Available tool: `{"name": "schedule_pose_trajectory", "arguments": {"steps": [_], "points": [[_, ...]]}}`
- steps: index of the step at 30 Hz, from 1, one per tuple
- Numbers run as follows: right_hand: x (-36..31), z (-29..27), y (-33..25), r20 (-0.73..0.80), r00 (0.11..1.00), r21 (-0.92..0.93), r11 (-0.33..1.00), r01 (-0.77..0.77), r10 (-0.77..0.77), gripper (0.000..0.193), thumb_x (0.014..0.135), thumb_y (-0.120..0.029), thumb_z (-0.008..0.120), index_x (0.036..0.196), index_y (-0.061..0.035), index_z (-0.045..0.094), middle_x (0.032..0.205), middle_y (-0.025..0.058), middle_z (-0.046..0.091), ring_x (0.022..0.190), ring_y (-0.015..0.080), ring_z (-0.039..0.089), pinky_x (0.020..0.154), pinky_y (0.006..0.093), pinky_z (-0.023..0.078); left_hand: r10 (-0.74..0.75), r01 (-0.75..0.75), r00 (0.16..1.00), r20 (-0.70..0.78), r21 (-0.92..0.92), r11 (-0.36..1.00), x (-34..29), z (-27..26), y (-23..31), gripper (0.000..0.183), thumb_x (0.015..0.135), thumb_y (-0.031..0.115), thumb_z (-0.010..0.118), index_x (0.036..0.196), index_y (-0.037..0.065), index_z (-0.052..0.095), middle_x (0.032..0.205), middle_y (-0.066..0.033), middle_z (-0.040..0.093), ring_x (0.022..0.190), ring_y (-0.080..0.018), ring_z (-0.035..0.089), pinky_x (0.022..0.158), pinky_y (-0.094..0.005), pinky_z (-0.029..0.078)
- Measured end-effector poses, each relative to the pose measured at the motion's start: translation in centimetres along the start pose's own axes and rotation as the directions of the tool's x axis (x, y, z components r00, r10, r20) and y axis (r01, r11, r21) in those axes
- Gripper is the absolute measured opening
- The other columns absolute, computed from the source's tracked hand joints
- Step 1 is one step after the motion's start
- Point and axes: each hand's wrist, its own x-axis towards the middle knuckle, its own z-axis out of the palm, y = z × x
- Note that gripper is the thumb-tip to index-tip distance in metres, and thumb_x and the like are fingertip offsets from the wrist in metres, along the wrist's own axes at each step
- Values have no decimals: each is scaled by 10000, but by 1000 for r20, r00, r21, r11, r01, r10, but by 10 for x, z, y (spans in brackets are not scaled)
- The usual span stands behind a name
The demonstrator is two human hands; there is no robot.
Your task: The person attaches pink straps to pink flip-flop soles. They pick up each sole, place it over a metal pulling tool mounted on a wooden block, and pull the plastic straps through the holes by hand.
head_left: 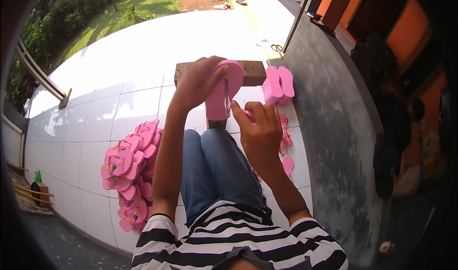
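Pink sole (214, 105) sits in my left hand's (196, 83) grip, right hand (262, 129) clutches something pink (249, 116). Sandal pile (131, 167) at 8 o'clock.

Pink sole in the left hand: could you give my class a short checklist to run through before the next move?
1. Pink sole gripped: ok, the left hand holds its upper part.
2. Slender metal tool in view: ok, lengthwise along the sole.
3. Right hand placed: ok, beside the sole, holding a pink piece.
4. Sole touching the wooden block: cannot tell.
5. Sandal pile away from both hands: ok, left of the person's legs.
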Motion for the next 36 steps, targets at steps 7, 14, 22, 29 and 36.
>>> {"name": "schedule_pose_trajectory", "arguments": {"steps": [7,14,22,29,36], "points": [[3,-4,8,4,983,-43,982,186,-186,292,783,-43,666,1063,-118,696,917,6,565,853,182,533,714,353,410,13,-13,999,-52,-2,1000,-5,6,2,321,968,325,582,1055,30,675,891,-176,697,863,-339,685,751,-407,503],[6,10,27,-43,992,160,979,124,-118,234,825,-112,671,1058,-89,671,918,0,592,850,193,547,709,359,404,-47,40,997,-62,-104,994,-15,12,8,284,962,281,604,1045,16,662,859,-177,699,839,-322,701,743,-380,518],[16,34,24,301,928,932,138,-335,217,380,1045,-363,471,1252,-49,524,1157,87,586,1039,152,552,903,316,450,-100,55,987,-122,-327,943,-55,19,35,254,988,222,580,1079,-8,636,910,-82,676,837,-135,615,762,-288,492],[3,43,0,356,867,917,50,-397,348,306,1053,-320,480,1150,-54,597,1010,24,615,935,87,549,827,256,462,-84,22,966,-244,-246,969,-71,28,40,242,998,211,567,1077,-9,628,925,-97,670,853,-141,619,762,-287,495],[-10,46,-8,310,810,926,36,-376,498,288,1032,-307,536,1134,-48,608,1024,32,626,943,102,568,828,255,467,-187,105,932,-312,-262,959,-80,45,50,226,979,203,600,1052,-10,626,899,-92,670,829,-154,628,746,-298,503]]}}
